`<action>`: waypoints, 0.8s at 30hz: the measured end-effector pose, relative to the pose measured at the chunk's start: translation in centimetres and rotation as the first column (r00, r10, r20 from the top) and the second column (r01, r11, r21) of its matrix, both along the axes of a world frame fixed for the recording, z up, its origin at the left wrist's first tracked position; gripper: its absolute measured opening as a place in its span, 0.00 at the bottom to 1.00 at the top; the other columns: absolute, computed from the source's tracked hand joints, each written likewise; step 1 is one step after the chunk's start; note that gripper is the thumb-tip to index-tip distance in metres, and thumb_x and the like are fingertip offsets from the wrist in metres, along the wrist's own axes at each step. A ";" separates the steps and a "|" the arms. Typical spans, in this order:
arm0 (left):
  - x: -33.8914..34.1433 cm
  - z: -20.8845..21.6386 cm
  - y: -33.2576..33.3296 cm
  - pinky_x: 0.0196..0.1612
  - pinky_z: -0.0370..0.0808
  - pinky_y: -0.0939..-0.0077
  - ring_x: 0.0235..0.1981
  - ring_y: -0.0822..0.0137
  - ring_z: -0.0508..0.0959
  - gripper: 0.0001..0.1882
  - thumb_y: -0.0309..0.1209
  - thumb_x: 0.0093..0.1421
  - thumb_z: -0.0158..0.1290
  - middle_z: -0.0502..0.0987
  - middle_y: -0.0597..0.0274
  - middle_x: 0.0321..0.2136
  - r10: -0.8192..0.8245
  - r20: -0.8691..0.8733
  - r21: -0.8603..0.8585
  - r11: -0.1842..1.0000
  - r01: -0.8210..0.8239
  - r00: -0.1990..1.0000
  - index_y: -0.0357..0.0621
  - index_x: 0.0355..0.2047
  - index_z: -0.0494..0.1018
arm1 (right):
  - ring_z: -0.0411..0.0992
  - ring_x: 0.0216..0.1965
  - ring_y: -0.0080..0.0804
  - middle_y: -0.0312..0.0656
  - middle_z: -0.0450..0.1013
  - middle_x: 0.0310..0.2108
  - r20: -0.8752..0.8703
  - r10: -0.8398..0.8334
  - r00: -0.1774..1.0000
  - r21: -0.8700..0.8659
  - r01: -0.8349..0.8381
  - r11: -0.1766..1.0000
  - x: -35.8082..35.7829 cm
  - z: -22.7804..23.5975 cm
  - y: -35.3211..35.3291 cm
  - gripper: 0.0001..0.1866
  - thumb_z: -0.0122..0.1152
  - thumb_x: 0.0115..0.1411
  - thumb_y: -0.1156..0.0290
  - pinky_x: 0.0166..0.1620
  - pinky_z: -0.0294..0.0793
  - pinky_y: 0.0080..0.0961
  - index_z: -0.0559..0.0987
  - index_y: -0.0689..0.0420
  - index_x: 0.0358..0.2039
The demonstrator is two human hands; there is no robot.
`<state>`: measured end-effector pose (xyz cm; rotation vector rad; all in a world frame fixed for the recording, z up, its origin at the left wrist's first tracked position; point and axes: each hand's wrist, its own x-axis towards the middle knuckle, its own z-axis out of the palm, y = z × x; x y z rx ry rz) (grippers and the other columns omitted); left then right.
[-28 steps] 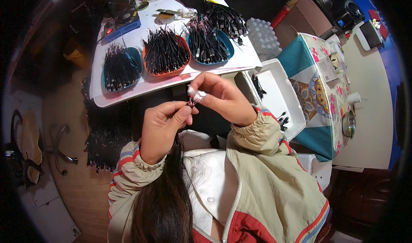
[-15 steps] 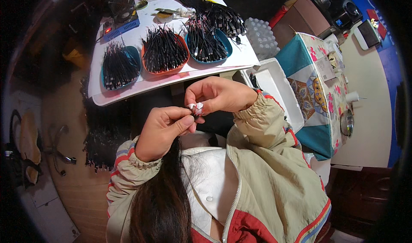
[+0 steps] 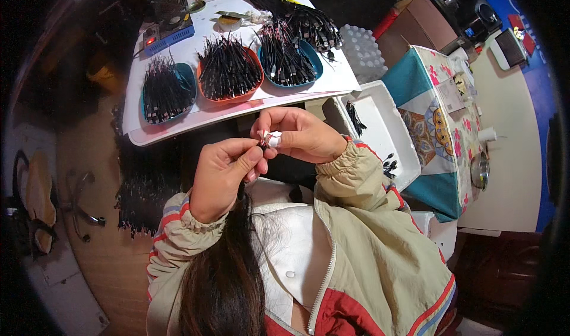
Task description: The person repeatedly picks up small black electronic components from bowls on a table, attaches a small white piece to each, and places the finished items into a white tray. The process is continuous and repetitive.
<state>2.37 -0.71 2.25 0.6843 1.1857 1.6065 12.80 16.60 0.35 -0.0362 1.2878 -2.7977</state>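
Observation:
Just below the table's front edge, my two hands meet fingertip to fingertip. My left hand (image 3: 221, 173) pinches a small black cable end (image 3: 262, 144) between thumb and forefinger, and a bit of red shows at its tip. My right hand (image 3: 306, 135) is closed in a pinch right against it. White material (image 3: 274, 139) covers the tips of its thumb and forefinger; I cannot tell whether this is a finger wrap or a held piece. Most of the cable is hidden by my fingers.
On the white table (image 3: 178, 125) stand a teal bowl (image 3: 193, 92), an orange bowl (image 3: 259, 84) and a blue bowl (image 3: 317, 69), heaped with short black cables. A white foam box (image 3: 380, 119) with a few cables is at my right, before a cloth-covered table (image 3: 436, 134).
My right hand has turned slightly and its elbow has drawn in, uncovering more of the foam box and cables in it. Both hands remain together at the cable end.

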 end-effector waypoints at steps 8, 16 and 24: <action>0.3 -0.1 0.0 0.25 0.62 0.90 0.22 0.82 0.67 0.10 0.27 0.65 0.51 0.76 0.67 0.24 -0.002 -0.061 -0.028 1.000 0.000 0.998 0.32 0.36 0.78 | 0.72 0.33 0.21 0.37 0.71 0.37 0.109 0.112 0.988 -0.058 -0.106 0.993 -0.1 0.3 0.5 0.09 0.59 0.60 0.72 0.41 0.73 0.19 0.71 0.59 0.39; 0.2 -0.2 -0.1 0.26 0.62 0.90 0.23 0.83 0.67 0.10 0.27 0.65 0.51 0.76 0.67 0.25 -0.067 -0.054 -0.046 0.997 0.064 0.996 0.31 0.38 0.77 | 0.71 0.32 0.20 0.32 0.72 0.34 0.057 0.212 0.975 -0.151 -0.202 0.968 -0.6 -1.0 0.6 0.07 0.55 0.61 0.75 0.39 0.73 0.19 0.70 0.57 0.40; 0.0 0.2 -0.3 0.26 0.63 0.90 0.24 0.84 0.68 0.09 0.28 0.65 0.52 0.75 0.69 0.24 -0.026 -0.122 -0.091 0.996 0.015 0.992 0.34 0.38 0.78 | 0.67 0.34 0.19 0.34 0.68 0.35 -0.057 -0.143 0.988 0.196 0.151 0.969 0.0 0.6 0.2 0.11 0.53 0.65 0.67 0.39 0.70 0.17 0.71 0.61 0.43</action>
